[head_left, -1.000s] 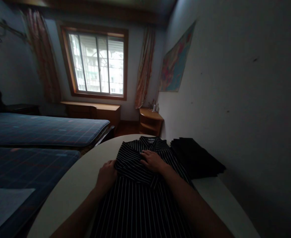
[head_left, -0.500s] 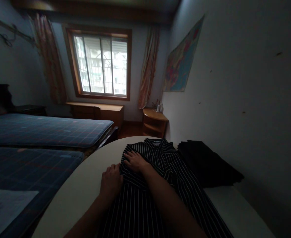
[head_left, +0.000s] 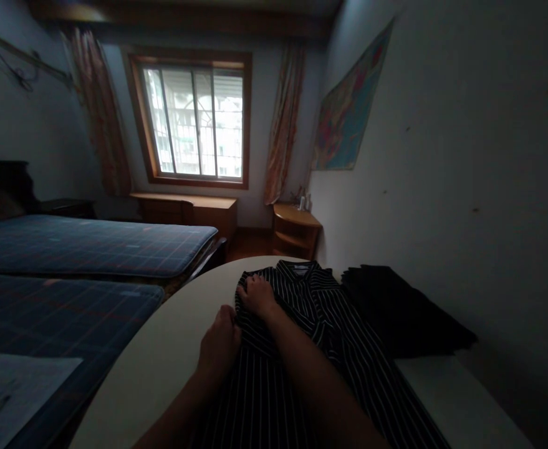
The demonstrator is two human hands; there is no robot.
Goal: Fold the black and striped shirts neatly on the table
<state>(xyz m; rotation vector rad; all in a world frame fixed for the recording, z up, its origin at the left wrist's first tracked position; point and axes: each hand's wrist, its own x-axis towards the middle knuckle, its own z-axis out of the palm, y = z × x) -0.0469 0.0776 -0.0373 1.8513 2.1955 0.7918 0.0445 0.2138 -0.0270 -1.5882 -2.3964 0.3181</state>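
Note:
A black shirt with thin white stripes [head_left: 274, 386] lies collar-away on a pale round-edged table [head_left: 161, 368]. At the shirt's left edge, by the folded-over sleeve, my left hand [head_left: 220, 342] is closed with its fingers curled on the cloth; the fingertips are partly hidden. My right hand [head_left: 258, 295] rests palm down on the shirt near the left shoulder, its fingers stretched over the fabric and slightly apart. My right forearm crosses above the shirt front and covers part of it.
A stack of folded black cloth [head_left: 404, 312] lies right of the shirt, near the wall. Beds with blue plaid mattresses [head_left: 115, 243] stand to the left, with a white sheet [head_left: 21, 386] on the nearer one. A corner shelf [head_left: 297, 218] stands beyond the table.
My right hand has shifted up toward the shirt's shoulder, with its fingers less spread. The left hand's fingers have curled in more at the shirt's edge. The view has turned slightly left.

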